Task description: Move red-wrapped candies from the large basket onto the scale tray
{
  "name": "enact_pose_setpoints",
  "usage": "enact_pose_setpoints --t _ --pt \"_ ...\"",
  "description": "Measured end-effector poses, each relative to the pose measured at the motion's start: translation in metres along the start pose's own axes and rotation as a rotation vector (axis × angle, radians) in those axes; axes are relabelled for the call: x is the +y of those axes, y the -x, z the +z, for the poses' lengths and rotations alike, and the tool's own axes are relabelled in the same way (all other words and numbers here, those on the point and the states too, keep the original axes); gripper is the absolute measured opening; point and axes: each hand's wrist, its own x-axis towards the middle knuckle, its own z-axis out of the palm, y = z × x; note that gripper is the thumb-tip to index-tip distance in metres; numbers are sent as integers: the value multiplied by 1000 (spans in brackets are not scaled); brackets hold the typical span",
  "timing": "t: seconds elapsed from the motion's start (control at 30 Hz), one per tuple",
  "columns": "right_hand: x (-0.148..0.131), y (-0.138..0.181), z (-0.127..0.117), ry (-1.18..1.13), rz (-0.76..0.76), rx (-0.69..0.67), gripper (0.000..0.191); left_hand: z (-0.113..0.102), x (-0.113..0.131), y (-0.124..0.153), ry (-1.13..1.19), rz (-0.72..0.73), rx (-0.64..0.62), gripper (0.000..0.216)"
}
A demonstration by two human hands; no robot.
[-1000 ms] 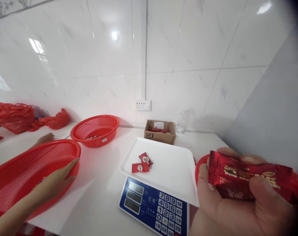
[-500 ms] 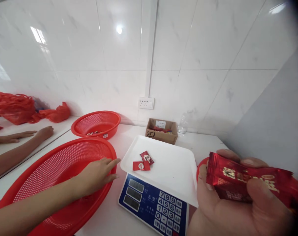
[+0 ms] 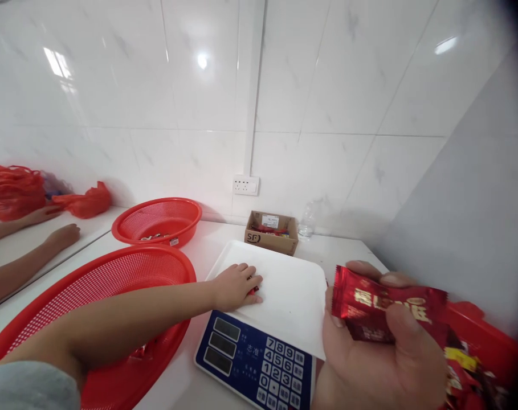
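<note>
My left hand (image 3: 237, 287) reaches across the white weighing tray (image 3: 280, 290) of a digital scale (image 3: 259, 359). Its fingers curl down over small red wrapped candies (image 3: 253, 291); only a bit of red shows between them. My right hand (image 3: 382, 341) is raised at the right and closed around a shiny red packet (image 3: 387, 307) with gold lettering, the thumb pressed across its front. Under my left forearm lies a large red plastic basket (image 3: 179, 259) with a few red wrapped pieces (image 3: 141, 352) at its bottom.
Farther back stand another red basket (image 3: 190, 212) with small packets and a cardboard box (image 3: 276, 244) with wrapped items. Beside the box is a clear plastic bottle (image 3: 306, 219). A red container (image 3: 481, 324) of wrapped sweets sits right. Another person's hands (image 3: 64, 234) rest near red bags (image 3: 88, 200) at left.
My left hand has moved right from above the large basket onto the scale tray, covering the two red candies there. My right hand still holds its packet. The view has shifted slightly right.
</note>
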Motion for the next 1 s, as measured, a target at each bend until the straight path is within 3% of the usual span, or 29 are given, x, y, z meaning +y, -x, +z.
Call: enact_pose_setpoints --t 0.23,0.33,0.5,0.63,0.87,1.0 --pt "16 -9 5 78 43 -84 9 -2 -1 -14 -2 -128 13 21" --pt "19 -11 2 257 123 -162 10 -12 -6 -6 60 -184 57 15" --pt "20 -21 -1 745 176 -321 18 -43 -8 37 190 -283 161 15" --pt "25 -25 -4 860 208 -415 22 -60 -12 85 243 -380 201 19" --pt "30 -22 -1 898 223 -468 27 -49 -39 149 150 -613 137 27" --pt "30 -21 0 902 207 -482 26 -44 -26 175 190 -608 79 46"
